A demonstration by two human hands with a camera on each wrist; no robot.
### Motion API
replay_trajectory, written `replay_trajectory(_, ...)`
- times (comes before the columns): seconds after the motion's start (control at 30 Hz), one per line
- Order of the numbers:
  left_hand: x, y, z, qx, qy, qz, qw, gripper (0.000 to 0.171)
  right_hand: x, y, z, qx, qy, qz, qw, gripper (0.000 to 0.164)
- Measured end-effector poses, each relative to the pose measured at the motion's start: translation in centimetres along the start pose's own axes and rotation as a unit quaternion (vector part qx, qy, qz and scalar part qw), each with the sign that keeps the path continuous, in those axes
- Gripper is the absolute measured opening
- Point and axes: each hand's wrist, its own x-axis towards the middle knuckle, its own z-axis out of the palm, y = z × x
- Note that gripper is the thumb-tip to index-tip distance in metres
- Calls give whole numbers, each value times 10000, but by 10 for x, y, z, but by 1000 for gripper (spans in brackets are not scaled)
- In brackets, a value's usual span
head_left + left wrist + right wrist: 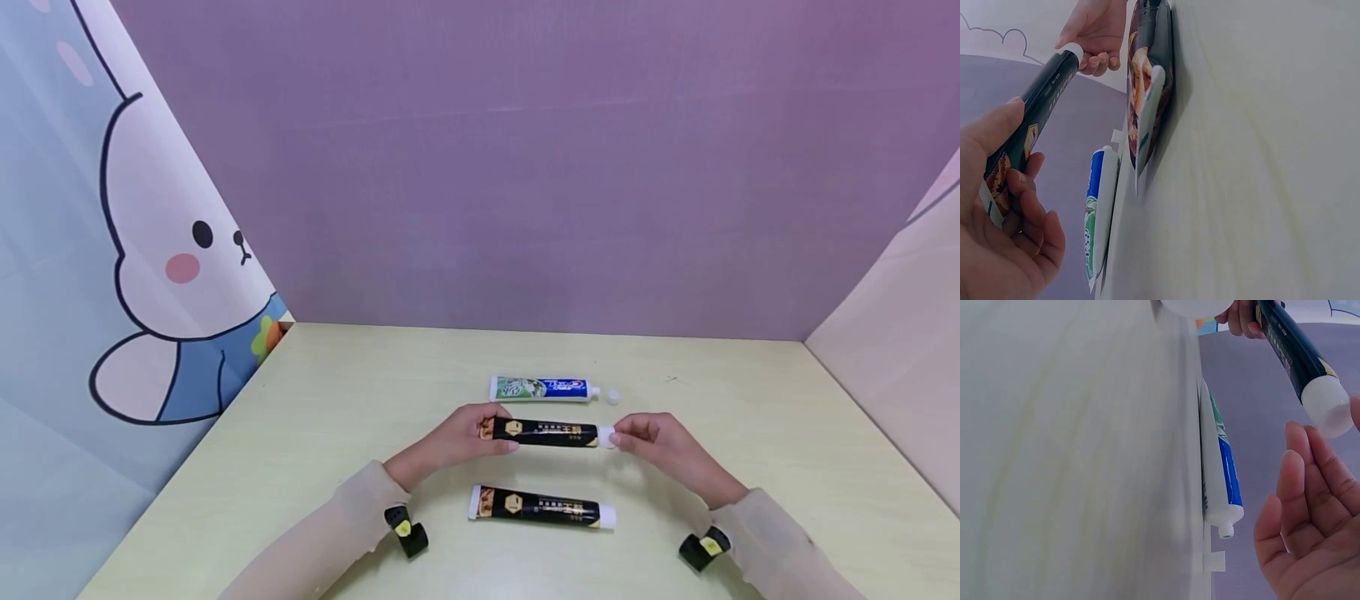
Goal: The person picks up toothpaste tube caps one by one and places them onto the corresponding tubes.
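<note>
Both hands were engaged on one tube, raised clear of the table (337, 392). Left hand (468, 437): gripped the flat, crimped end of the upper black tube (551, 432), thumb along the near side, fingers curled behind and beneath it. Right hand (663, 443): pinched the white cap (606, 437) at the opposite end between thumb and fingertips; the remaining fingers were loosely bent, as seen in the right wrist view. The cap was on the tube. The two hands stood apart, the tube spanning between them roughly level, cap end toward the right.

Lower black tube (536, 507): lay flat on the table, nearer the person than the held one, same black and gold print, its own end cap (607, 517) fitted and pointing right. Neither hand touched it.

Blue-and-green tube (540, 389): lay on the table on the far side of the held tube, bare nozzle pointing right. A small loose cap (613, 397) sat just beside that nozzle, apart from it.

Surroundings: purple backdrop (540, 167) behind the table; cartoon rabbit (187, 275) printed on the cloth at left. Both sleeves (315, 533) were pale, with a small black device (405, 532) at each wrist.
</note>
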Motion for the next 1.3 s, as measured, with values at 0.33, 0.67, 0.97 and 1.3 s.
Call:
replay_trajectory(0.33, 0, 4, 0, -1, -67, 1, 10000, 26, 1, 2, -1, 38, -334, -16, 9994, 32)
replay_trajectory(0.67, 1, 4, 2, -58, -43, -83, 9999, 25, 2, 1, 0, -3, -275, 39, 9996, 40)
replay_trajectory(0.97, 2, 5, 2, -68, -28, -62, 10000, 25, 0, 5, -3, -111, -181, -392, 9990, 29)
replay_trajectory(1.3, 2, 2, 1, -82, 8, -122, 9999, 26, 4, 13, 1, -337, 314, -1581, 9863, 38)
